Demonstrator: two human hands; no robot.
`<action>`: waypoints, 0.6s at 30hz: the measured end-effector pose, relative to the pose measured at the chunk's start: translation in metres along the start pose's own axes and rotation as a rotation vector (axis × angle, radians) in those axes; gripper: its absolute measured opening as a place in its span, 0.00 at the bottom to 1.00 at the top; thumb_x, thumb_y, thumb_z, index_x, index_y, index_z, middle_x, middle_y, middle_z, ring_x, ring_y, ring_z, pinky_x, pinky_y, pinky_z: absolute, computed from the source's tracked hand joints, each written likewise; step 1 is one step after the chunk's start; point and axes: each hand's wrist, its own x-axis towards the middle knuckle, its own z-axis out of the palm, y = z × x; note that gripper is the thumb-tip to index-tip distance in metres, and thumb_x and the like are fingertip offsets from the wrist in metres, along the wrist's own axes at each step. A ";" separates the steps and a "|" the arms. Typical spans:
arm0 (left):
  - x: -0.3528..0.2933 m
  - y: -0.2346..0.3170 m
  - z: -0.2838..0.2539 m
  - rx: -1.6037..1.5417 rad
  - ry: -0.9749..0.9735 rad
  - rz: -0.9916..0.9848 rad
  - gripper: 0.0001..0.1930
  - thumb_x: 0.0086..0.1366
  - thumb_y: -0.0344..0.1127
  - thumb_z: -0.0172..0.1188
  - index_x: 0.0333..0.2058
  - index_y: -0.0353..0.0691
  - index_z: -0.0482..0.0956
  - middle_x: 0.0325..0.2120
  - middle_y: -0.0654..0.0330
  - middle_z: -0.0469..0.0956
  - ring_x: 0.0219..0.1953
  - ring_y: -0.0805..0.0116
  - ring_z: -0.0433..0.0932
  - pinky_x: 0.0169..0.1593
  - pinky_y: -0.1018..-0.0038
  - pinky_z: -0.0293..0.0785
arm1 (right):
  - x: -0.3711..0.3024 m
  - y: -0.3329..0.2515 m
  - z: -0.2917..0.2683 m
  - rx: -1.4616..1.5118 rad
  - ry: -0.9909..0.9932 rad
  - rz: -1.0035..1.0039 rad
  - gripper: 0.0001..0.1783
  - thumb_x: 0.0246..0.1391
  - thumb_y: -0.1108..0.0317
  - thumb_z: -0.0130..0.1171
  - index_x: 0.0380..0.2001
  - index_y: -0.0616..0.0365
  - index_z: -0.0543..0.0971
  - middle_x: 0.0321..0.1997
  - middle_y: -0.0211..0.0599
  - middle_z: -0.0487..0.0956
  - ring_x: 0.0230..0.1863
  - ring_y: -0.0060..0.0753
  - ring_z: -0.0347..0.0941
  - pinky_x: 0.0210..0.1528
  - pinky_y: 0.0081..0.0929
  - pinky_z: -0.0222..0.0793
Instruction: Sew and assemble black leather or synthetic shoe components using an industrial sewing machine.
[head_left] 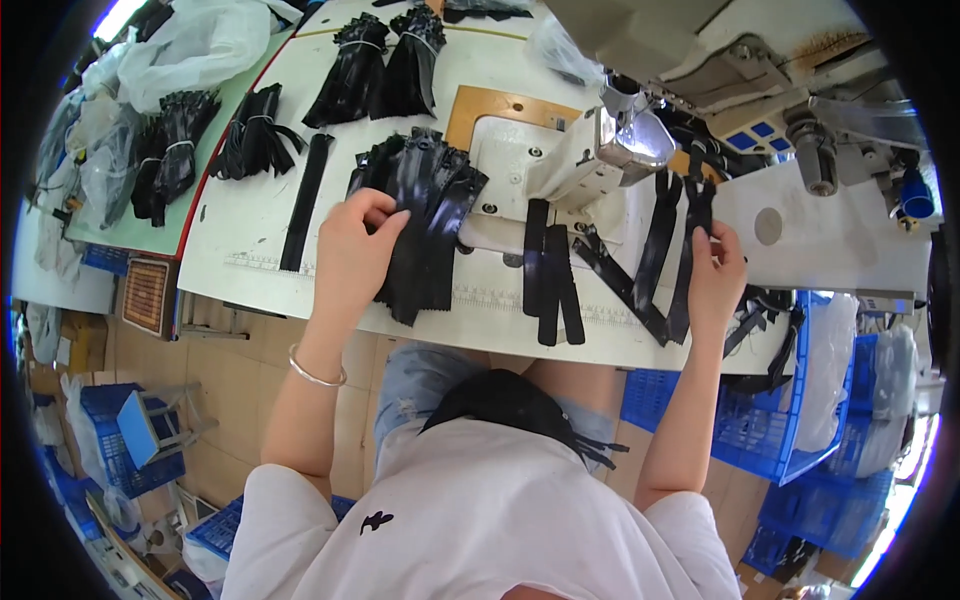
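Observation:
A fanned pile of black zippers [420,230] lies on the white sewing table in front of me. At its left edge is my left hand [360,250], thumb and fingers closed on a zipper there; the fingertips are partly hidden. Farther right, my right hand [718,270] pinches a long black zipper strip [680,290] that runs beside the sewing machine. That strip's lower end meets another black strip [610,270] near the table's front edge. Between my hands, several short black strips [548,280] hang down in front of the sewing machine head [590,165].
Tied bundles of black zippers [345,70] lie at the back, with others on the green surface [140,225] at left. A single strip [306,205] lies left of my left hand. Blue crates [760,430] stand below the table's right side. Machine housing [690,50] overhangs the upper right.

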 end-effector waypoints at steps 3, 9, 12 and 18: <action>-0.013 0.019 0.017 0.277 0.198 0.266 0.11 0.52 0.28 0.64 0.35 0.36 0.76 0.25 0.59 0.71 0.31 0.63 0.70 0.37 0.69 0.67 | -0.002 0.002 -0.005 0.296 0.013 0.063 0.11 0.56 0.71 0.55 0.41 0.63 0.75 0.28 0.30 0.77 0.29 0.16 0.68 0.31 0.18 0.63; -0.047 0.099 0.121 -0.116 -0.356 0.884 0.18 0.52 0.35 0.64 0.40 0.32 0.75 0.45 0.49 0.73 0.51 0.51 0.70 0.57 0.62 0.65 | -0.001 -0.008 0.007 0.326 -0.136 0.079 0.08 0.56 0.69 0.56 0.31 0.66 0.75 0.20 0.28 0.72 0.24 0.14 0.61 0.27 0.19 0.59; -0.040 0.090 0.196 0.088 -0.422 0.835 0.27 0.58 0.46 0.59 0.50 0.31 0.69 0.53 0.46 0.67 0.60 0.48 0.62 0.64 0.61 0.57 | 0.002 -0.007 -0.003 0.292 -0.170 0.103 0.09 0.56 0.69 0.57 0.32 0.67 0.75 0.22 0.27 0.73 0.25 0.13 0.62 0.28 0.17 0.60; -0.039 0.097 0.193 0.042 -0.280 0.843 0.28 0.59 0.47 0.60 0.52 0.33 0.69 0.52 0.48 0.68 0.59 0.50 0.63 0.63 0.62 0.56 | -0.033 -0.019 -0.050 0.522 0.219 0.093 0.08 0.57 0.70 0.56 0.35 0.65 0.75 0.27 0.22 0.71 0.28 0.13 0.63 0.31 0.14 0.60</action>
